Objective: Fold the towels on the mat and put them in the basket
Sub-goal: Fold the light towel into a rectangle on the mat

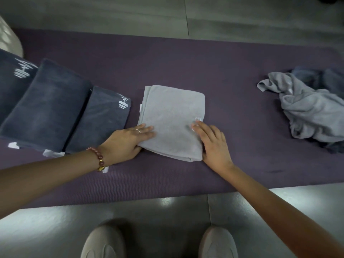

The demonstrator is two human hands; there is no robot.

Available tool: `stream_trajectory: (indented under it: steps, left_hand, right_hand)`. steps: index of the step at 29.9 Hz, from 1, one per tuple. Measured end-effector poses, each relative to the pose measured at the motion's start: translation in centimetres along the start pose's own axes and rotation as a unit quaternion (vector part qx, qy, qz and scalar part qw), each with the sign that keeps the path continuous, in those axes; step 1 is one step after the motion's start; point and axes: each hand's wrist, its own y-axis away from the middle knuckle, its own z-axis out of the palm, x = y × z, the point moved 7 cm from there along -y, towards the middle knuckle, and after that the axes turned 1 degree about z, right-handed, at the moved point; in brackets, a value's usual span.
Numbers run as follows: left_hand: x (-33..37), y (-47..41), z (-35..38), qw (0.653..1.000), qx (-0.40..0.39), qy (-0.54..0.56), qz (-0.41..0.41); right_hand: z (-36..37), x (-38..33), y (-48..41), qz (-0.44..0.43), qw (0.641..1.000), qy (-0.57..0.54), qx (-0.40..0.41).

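Observation:
A light grey towel (171,118), folded into a rectangle, lies in the middle of the purple mat (186,58). My left hand (126,141) lies flat on its near left corner with straight fingers. My right hand (212,144) rests on its near right edge, fingers straight on top of the cloth. Three folded dark grey towels sit in a row to the left: one (100,120) beside the light towel, a larger one (44,107) and another (11,81) at the frame's edge. A crumpled light grey towel (307,107) lies at the right over dark cloth (327,79).
The mat lies on a grey tiled floor (242,21). My two shoes (158,243) stand on the floor at the near edge of the mat. A pale rounded object (7,38) shows at the far left; I cannot tell whether it is the basket.

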Motion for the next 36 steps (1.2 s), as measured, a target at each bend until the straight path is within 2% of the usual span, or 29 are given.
stream_trajectory:
  steps: [3, 5, 9, 13, 15, 16, 18, 19, 21, 22, 24, 26, 28, 30, 32, 33, 34, 36]
  left_hand:
    - [0.2, 0.0, 0.7, 0.997, -0.020, -0.065, 0.029]
    - [0.0, 0.2, 1.2, 0.997, -0.034, -0.052, 0.036]
    - [1.4, 1.5, 0.4, 0.999, -0.024, -0.009, 0.042]
    - [6.4, 4.9, 0.8, 0.993, -0.040, 0.010, 0.107]
    - [7.9, 6.1, 1.4, 0.991, -0.049, 0.027, 0.121]
    - [7.8, 6.2, 1.6, 0.991, -0.057, 0.057, 0.109]
    - [6.1, 5.4, 1.2, 0.974, -0.073, 0.213, 0.016]
    - [5.2, 4.5, 0.8, 0.940, -0.082, 0.327, -0.049]
    - [2.8, 2.2, -0.6, 0.859, -0.011, 0.485, -0.165]
    - [1.7, 1.2, -1.0, 0.821, 0.029, 0.527, -0.215]
    - [0.4, -0.5, -1.2, 0.766, 0.082, 0.569, -0.286]
    - [-0.3, -1.5, -0.2, 0.728, 0.094, 0.589, -0.338]
    - [-0.3, -2.0, 0.3, 0.715, 0.083, 0.595, -0.357]
    - [0.3, -2.4, -0.1, 0.735, 0.057, 0.600, -0.310]
    - [1.2, -2.3, -0.2, 0.787, -0.008, 0.568, -0.242]
    - [1.5, -2.1, -0.1, 0.832, -0.041, 0.511, -0.212]
    - [1.5, -1.7, 0.0, 0.880, -0.063, 0.435, -0.180]
    - [1.8, -1.3, -0.3, 0.965, -0.037, 0.257, -0.040]
  right_hand:
    - [2.1, -0.4, -1.1, -0.095, 0.990, 0.062, -0.085]
    - [2.5, -0.7, -1.3, -0.151, 0.979, 0.057, -0.122]
    - [0.6, -0.8, -1.2, -0.198, 0.966, -0.037, -0.161]
    - [0.3, -2.0, 3.3, -0.237, 0.945, -0.052, -0.221]
    - [0.5, -2.0, 5.5, -0.241, 0.945, -0.070, -0.211]
    - [0.5, -2.0, 6.2, -0.226, 0.949, -0.092, -0.201]
    - [0.3, -2.0, 6.1, -0.150, 0.953, -0.189, -0.184]
    - [0.0, -1.9, 5.5, -0.092, 0.946, -0.262, -0.166]
    - [-0.8, -1.3, 4.2, 0.036, 0.917, -0.379, -0.122]
    - [-0.9, -0.7, 3.6, 0.102, 0.894, -0.422, -0.108]
    - [-0.3, 1.0, 2.8, 0.243, 0.816, -0.512, -0.113]
    - [0.5, 2.1, 2.4, 0.336, 0.761, -0.543, -0.118]
    - [0.7, 2.3, 1.8, 0.384, 0.727, -0.557, -0.121]
    - [0.8, 2.3, 1.2, 0.406, 0.706, -0.569, -0.111]
    - [1.0, 2.2, 1.3, 0.410, 0.701, -0.576, -0.096]
    - [0.9, 2.3, 1.7, 0.396, 0.720, -0.564, -0.085]
    - [0.5, 2.1, 2.0, 0.361, 0.754, -0.543, -0.075]
    - [-0.5, 1.0, 2.8, 0.248, 0.831, -0.492, -0.076]
